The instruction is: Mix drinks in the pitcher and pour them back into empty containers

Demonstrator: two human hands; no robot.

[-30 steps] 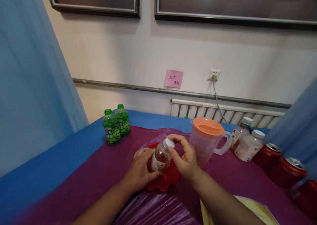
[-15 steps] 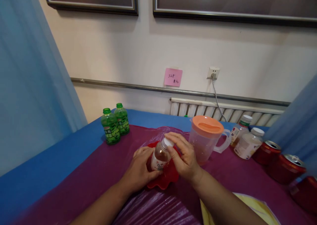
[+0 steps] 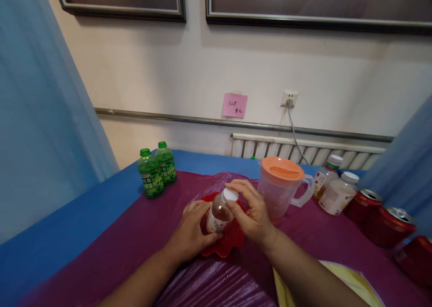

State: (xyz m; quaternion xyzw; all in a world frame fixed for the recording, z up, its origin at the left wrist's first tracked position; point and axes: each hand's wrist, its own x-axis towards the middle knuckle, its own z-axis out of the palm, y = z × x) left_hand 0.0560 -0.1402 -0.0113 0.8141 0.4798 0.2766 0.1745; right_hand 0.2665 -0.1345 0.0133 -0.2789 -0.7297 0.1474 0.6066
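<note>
A clear bottle with a white cap and brownish liquid leans slightly to the right over a red scalloped dish. My left hand is wrapped round the bottle's body from the left. The fingers and thumb of my right hand grip the cap, which sits on the bottle's neck. Just right of my right hand stands a translucent pitcher with an orange lid. The bottle's base is hidden by my left hand and the dish.
Two green bottles stand at the left. To the right are two white-capped bottles and several red cans. A yellow cloth lies near my right forearm. Purple plastic sheeting covers part of the blue table surface.
The view has shifted very slightly. Both hands keep their hold on the bottle and cap, with the fingers of my right hand slightly moved.
</note>
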